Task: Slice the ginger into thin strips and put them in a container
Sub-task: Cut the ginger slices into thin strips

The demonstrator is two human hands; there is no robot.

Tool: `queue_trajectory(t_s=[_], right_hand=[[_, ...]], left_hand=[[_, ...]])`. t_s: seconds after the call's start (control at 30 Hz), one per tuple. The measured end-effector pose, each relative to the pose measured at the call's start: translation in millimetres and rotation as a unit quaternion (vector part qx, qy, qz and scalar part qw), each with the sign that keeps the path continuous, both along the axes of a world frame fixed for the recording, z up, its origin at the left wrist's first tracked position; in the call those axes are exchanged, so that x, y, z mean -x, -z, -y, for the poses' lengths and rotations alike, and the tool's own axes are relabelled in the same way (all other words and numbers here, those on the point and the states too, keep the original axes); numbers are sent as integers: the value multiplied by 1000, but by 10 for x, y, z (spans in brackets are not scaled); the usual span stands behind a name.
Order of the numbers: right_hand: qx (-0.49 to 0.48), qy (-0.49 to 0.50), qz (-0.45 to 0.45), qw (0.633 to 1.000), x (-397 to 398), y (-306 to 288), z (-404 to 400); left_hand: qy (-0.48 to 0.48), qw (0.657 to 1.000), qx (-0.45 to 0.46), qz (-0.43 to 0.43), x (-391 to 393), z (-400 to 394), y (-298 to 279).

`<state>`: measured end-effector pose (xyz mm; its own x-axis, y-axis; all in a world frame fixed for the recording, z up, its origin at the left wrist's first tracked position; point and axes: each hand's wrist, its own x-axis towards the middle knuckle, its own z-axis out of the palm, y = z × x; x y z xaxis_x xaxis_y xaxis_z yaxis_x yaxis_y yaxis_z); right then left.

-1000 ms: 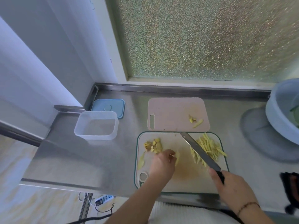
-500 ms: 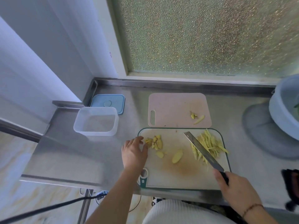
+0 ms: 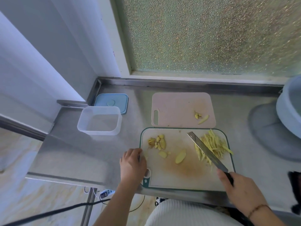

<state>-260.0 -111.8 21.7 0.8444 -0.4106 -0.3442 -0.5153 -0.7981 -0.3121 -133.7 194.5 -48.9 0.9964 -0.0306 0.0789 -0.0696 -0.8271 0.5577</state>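
Far left, the tub (image 3: 99, 120) stands empty beside its lid (image 3: 111, 103), well apart from the board (image 3: 187, 178). The left hand (image 3: 132, 163) rests on the board's left edge, fingers curled over it, grasping no ginger. It should probably pin the board firmly, or move to hold a slice (image 3: 180, 159) flat with fingertips tucked. Uncut chunks (image 3: 158, 141) lie near the board's far left corner. The right hand (image 3: 241, 191) clenches the knife (image 3: 206, 152), whose blade lies over the strips (image 3: 215, 144) at right.
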Motion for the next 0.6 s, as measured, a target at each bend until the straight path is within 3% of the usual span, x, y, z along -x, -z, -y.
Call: queue_trajectory(t_s=[0.17,0.4,0.5,0.6], right_hand=[[6,-9,10,1000,-25,41,10],[-1,-17,1,1000,-53,30,-35],[-7,-17,-2,1000,-61,15,-28],[-23,-8,0,1000,-55,2,-22]], left_hand=[[48,993,-101,-25,59,11,-24],[-12,978,-148,-146,0,117,-159],[2,978,-133,-159,-11,174,-236],[22,987,-28,-155,33,300,-288]])
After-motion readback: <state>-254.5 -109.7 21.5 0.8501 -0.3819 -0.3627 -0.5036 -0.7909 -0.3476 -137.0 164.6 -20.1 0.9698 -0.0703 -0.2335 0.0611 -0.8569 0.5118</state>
